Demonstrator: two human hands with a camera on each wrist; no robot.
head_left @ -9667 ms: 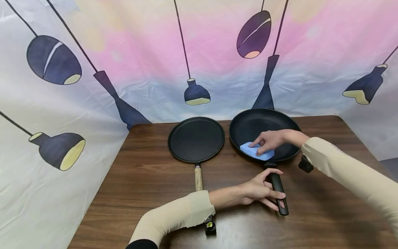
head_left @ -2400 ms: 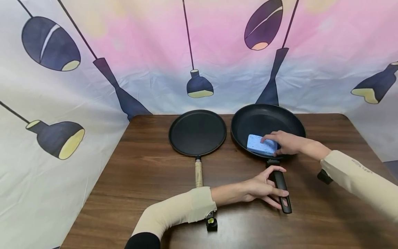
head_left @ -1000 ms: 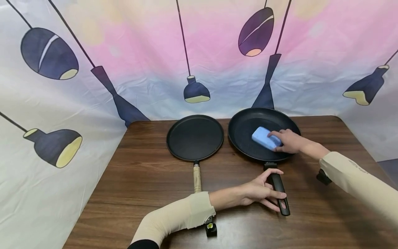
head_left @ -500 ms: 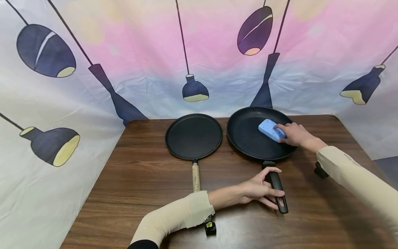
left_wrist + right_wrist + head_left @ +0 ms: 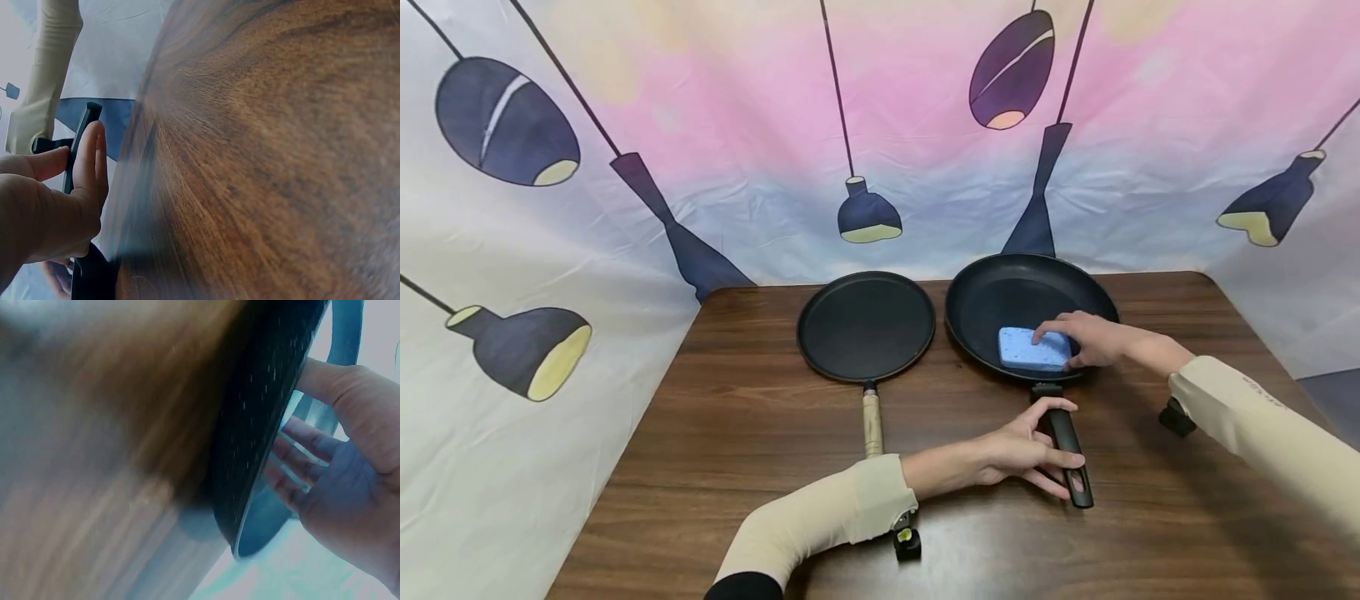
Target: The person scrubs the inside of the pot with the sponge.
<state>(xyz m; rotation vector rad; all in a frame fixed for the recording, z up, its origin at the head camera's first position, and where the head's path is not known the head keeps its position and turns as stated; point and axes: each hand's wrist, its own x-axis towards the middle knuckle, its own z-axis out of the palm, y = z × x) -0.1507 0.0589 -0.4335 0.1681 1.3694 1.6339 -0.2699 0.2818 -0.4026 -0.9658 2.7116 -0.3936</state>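
A black frying pan [image 5: 1011, 292] lies at the back right of the table, its black handle [image 5: 1067, 433] toward the front. My left hand [image 5: 1018, 450] holds that handle, thumb and fingers on its opposite sides. The left wrist view shows the same hand [image 5: 50, 209] around the handle [image 5: 80, 144]. Inside the pan, near the rim on the handle side, is a blue sponge [image 5: 1022, 350]. My right hand [image 5: 1097, 340] grips the sponge by its right end. In the right wrist view, the pan's wall [image 5: 265, 400] hides the sponge and the fingertips of the right hand [image 5: 356, 450].
A flat black griddle pan [image 5: 867, 325] with a wooden handle [image 5: 872, 423] lies left of the frying pan. The left forearm passes over the end of that wooden handle. Behind the brown wooden table [image 5: 737, 400] hangs a cloth [image 5: 760, 125] printed with lamps.
In the last half second the right hand has brought the sponge from the pan's right middle toward the handle-side rim, and turned it straighter. The left hand keeps its hold on the handle.
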